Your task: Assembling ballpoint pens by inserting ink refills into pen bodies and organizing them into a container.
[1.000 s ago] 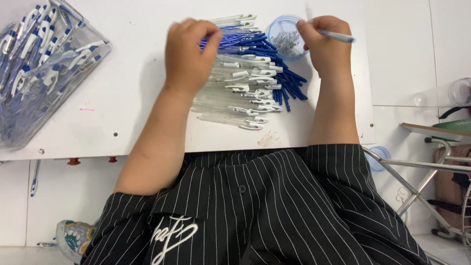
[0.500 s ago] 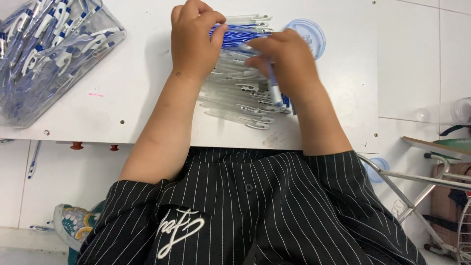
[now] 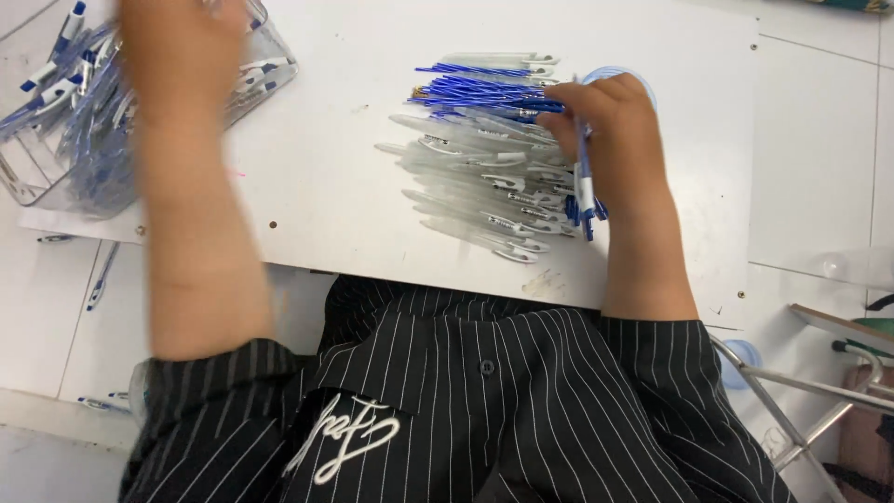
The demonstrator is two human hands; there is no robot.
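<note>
Pen (image 3: pixel 584 182), blue-tipped, is gripped upright in right hand (image 3: pixel 610 140), closed round it, over the pile of clear barrels (image 3: pixel 484 191) near worktop (image 3: pixel 335 168) front edge. Step looks like assembly; next needs another part. Left hand (image 3: pixel 177 56) blurred over clear bin (image 3: pixel 56 140) at left corner; grip can't tell.
</note>
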